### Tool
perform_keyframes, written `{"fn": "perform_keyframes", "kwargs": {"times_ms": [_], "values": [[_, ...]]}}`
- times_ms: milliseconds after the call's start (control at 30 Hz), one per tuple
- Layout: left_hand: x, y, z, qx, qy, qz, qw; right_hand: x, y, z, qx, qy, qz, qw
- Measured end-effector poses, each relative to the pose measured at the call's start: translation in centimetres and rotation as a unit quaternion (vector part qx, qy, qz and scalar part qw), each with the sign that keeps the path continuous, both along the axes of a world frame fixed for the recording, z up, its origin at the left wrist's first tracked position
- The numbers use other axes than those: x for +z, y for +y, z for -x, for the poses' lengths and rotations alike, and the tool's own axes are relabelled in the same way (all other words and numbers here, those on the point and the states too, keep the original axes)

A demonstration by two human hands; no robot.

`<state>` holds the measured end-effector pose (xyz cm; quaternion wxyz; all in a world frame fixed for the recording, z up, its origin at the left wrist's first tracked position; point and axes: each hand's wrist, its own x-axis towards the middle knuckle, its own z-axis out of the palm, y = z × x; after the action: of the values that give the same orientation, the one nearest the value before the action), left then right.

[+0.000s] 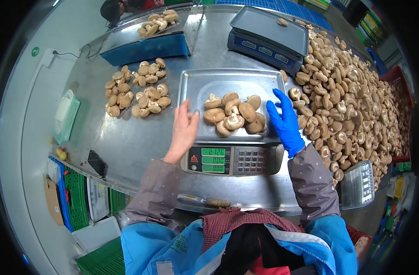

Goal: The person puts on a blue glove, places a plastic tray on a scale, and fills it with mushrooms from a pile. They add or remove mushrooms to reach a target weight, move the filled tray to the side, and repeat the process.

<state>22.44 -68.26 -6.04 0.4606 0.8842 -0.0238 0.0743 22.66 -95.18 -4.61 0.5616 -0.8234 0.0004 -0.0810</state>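
Several brown shiitake mushrooms [234, 114] lie in a loose group on the metal pan [191, 78] of a weighing scale [253, 160]. The scale's green display is lit. At the pan's left edge is my left hand [184, 130], bare, with its fingers apart and nothing in them. My right hand [285, 123], in a blue glove, stands at the pan's right edge, its fingers stretched out beside the mushrooms and holding nothing. A clear plastic tray seems to sit under the mushrooms, but its edges are hard to make out.
A big mushroom heap [342, 101] covers the right side of the steel table. Small mushroom piles [120, 91] lie at left. Another scale [264, 39] stands behind, and clear trays [357, 185] are stacked at front right. A wooden-handled knife [214, 202] and a phone [97, 162] lie near the front edge.
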Motion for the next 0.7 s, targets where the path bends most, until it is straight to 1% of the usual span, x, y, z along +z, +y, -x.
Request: {"fn": "perform_keyframes", "kwargs": {"times_ms": [33, 67, 100, 133, 200, 267, 333, 400, 433, 467, 500, 567, 633, 700], "values": [[0.2, 0.3, 0.3, 0.005, 0.166, 0.083, 0.983, -0.2, -0.4, -0.1, 0.001, -0.002, -0.001, 1.0], [0.1, 0.4, 0.3, 0.006, 0.164, 0.082, 0.983, -0.7, -0.7, -0.2, 0.016, 0.074, 0.003, 0.997], [-0.2, 0.5, 0.1, -0.051, 0.247, 0.148, 0.956, -1.2, -0.8, -0.3, 0.032, 0.149, 0.006, 0.988], [-0.4, 0.5, 0.0, -0.107, 0.327, 0.213, 0.915, -1.6, -0.5, -0.3, 0.033, 0.148, 0.006, 0.988], [-0.2, -0.5, 0.4, -0.101, 0.312, 0.198, 0.924, -2.5, 0.0, -0.2, 0.033, 0.099, -0.043, 0.994], [0.3, -1.2, 0.9, -0.043, 0.252, 0.164, 0.953, -2.1, 0.5, -0.1, 0.028, 0.097, -0.041, 0.994], [0.1, -0.7, 1.1, -0.032, 0.239, 0.177, 0.954, -0.4, 1.2, 0.3, 0.039, 0.129, -0.082, 0.987], [0.1, 0.4, 1.4, 0.001, 0.256, 0.376, 0.891, 0.4, 2.1, 0.3, 0.062, 0.149, -0.092, 0.983], [0.3, 1.2, 1.6, 0.006, 0.252, 0.402, 0.88, 0.6, 2.8, 0.4, 0.076, 0.141, -0.119, 0.98], [0.5, 2.2, 2.0, 0.017, 0.246, 0.404, 0.881, 0.9, 3.7, 0.4, 0.093, 0.133, -0.147, 0.976], [0.8, 3.4, 2.4, 0.02, 0.238, 0.43, 0.871, 1.5, 4.5, 0.5, 0.108, 0.143, -0.168, 0.969], [0.7, 6.2, 3.2, 0.038, 0.223, 0.458, 0.859, 2.7, 6.2, 0.9, 0.155, 0.153, -0.169, 0.961], [0.3, 9.6, 4.0, 0.056, 0.197, 0.465, 0.861, 2.9, 7.1, 1.0, 0.198, 0.153, -0.167, 0.954], [-0.3, 13.3, 4.8, 0.078, 0.168, 0.459, 0.869, 2.9, 7.6, 1.0, 0.212, 0.164, -0.16, 0.95]]}}
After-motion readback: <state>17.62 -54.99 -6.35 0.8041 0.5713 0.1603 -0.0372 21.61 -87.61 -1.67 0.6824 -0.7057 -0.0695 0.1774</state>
